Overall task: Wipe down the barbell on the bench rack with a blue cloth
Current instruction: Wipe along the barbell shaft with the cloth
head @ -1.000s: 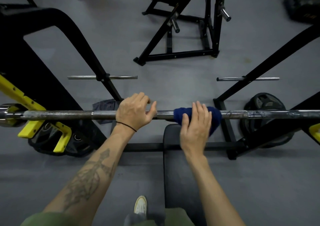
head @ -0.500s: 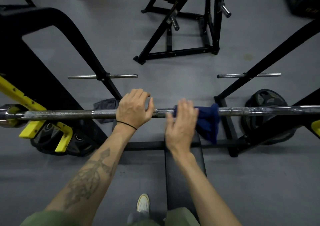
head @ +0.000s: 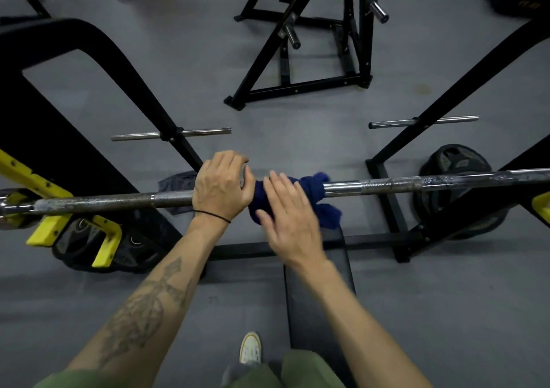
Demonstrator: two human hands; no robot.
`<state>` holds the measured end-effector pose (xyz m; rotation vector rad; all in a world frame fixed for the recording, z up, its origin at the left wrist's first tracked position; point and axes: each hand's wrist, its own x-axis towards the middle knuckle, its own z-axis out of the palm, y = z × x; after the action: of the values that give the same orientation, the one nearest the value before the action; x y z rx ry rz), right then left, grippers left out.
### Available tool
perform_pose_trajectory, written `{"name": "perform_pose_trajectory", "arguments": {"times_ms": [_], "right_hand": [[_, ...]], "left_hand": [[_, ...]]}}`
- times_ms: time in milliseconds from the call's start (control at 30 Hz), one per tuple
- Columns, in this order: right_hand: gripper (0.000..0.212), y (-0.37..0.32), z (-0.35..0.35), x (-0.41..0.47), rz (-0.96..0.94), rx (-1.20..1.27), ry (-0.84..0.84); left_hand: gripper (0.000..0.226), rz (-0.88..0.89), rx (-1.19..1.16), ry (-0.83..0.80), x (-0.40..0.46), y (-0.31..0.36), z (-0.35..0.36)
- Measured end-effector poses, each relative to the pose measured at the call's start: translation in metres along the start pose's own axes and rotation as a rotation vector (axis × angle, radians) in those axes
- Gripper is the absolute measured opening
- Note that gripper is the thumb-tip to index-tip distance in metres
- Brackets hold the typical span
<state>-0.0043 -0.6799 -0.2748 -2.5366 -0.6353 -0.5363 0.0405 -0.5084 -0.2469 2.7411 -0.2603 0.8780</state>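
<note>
Blue cloth (head: 309,192) is bunched round the middle of the bar (head: 416,182), which sits on the rack. It slid left w/ the right hand (head: 290,219) since half a sec ago and now butts up against the left hand (head: 221,189). Right fingers lie fairly straight over the cloth, pressing more than gripping; left is wrapped round the bar, steadying it. So center's getting covered imo, but left side under that hand and both ends prob still need wiping.

**Hands at bar**

Left hand (head: 221,186) curled over the barbell (head: 416,181), tattooed forearm extended, black band at wrist. Right hand (head: 287,213) flat, fingers straight, pressing the blue cloth (head: 312,189); slightly blurred.
</note>
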Motion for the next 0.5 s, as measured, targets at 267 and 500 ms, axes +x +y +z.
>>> {"name": "perform_pose_trajectory", "arguments": {"times_ms": [267, 500], "right_hand": [[0.067, 0.008, -0.004, 0.003, 0.469, -0.012, 0.145], [0.056, 0.058, -0.021, -0.011, 0.038, -0.137, 0.052]], "left_hand": [[0.019, 0.002, 0.019, -0.001, 0.001, 0.001, 0.001], [0.042, 0.243, 0.061, -0.096, -0.009, -0.005, 0.001]]}}
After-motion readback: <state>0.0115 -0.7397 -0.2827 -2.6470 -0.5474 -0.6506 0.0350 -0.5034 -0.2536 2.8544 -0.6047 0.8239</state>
